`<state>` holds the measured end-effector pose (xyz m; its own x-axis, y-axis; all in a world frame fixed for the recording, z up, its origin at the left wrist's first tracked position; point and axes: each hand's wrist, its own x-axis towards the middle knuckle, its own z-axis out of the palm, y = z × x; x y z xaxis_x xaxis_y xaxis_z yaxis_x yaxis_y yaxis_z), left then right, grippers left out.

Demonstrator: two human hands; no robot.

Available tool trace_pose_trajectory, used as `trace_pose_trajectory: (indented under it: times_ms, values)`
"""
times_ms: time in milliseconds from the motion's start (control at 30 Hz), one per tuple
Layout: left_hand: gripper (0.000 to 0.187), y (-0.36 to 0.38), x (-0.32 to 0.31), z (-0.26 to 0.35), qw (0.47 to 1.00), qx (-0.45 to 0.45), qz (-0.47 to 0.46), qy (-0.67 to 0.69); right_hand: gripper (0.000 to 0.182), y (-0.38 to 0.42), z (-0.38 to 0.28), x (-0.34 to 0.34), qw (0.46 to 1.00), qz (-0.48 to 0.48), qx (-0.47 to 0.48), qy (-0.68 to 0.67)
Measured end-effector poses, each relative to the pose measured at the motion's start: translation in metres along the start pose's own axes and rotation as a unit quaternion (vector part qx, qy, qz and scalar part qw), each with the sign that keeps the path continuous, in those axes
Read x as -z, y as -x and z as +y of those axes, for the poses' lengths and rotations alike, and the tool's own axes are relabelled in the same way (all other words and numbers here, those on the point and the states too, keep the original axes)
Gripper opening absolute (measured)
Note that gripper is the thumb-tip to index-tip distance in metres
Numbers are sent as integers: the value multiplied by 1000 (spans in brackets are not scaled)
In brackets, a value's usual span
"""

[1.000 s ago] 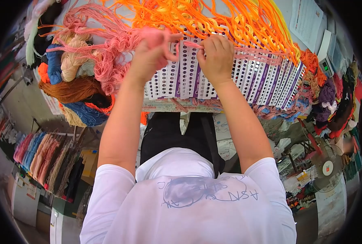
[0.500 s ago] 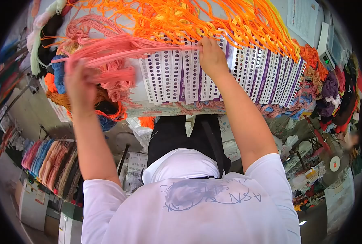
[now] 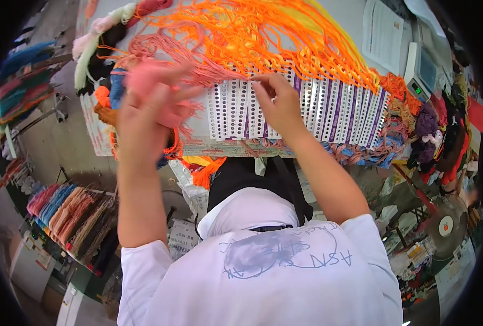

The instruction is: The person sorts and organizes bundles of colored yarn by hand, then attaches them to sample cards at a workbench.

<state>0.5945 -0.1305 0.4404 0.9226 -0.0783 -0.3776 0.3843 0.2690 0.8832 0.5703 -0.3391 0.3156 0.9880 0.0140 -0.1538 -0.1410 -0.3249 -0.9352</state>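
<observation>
My left hand is smeared by motion, its fingers spread at the left of the table in front of bunched pink yarn. Long pink threads run rightward across the table to the tops of the white punched thread cards. At the upper ends of these cards, my right hand has thumb and fingertips bent together in a pinch where the pink threads end. The cards carry rows of round holes and purple strips. Many orange threads fan out from the cards beyond my right hand.
A small scale with a green display and a printed sheet lie at the table's far right. Mixed yarn is heaped along the right front edge. A rack of coloured yarn hanks stands at the lower left; a fan is at right.
My left hand has come away from the stretched pink yarn, its fingers now spread. The pink bundle has dropped leftward in a heap. My right hand stays at the card tops.
</observation>
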Motion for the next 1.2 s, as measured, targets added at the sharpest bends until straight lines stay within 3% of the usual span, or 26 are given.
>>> trace_pose_trajectory:
  times_ms: [100, 167, 300, 400, 667, 867, 1033, 1200]
  values:
    - [31, 39, -40, -1, 991, -12, -125, 35, 19, 27, -100, 32, 985, -71, 105, -119]
    - [34, 61, -62, 10, 981, -12, -167, 97, 21, 40, -128, 45, 963, -99, 183, -170]
    - [39, 88, -85, 30, 976, -42, -168, 132, 17, 59, -156, 72, 928, -178, 130, -299]
    - [33, 98, -93, 34, 965, -54, -186, 177, 16, 73, -171, 88, 931, -185, 145, -279]
    - [19, 120, -118, 47, 982, -81, -63, 159, 13, 99, -198, 121, 969, -162, 99, -158]
    - [27, 126, -123, 45, 979, -98, -86, 158, 17, 109, -200, 127, 939, -203, -7, -278]
    - [43, 131, -132, 47, 986, -88, -98, 99, 17, 111, -197, 136, 933, -221, -25, -283]
    - [44, 130, -129, 48, 979, -70, -146, 121, 18, 112, -191, 136, 923, -237, -24, -302]
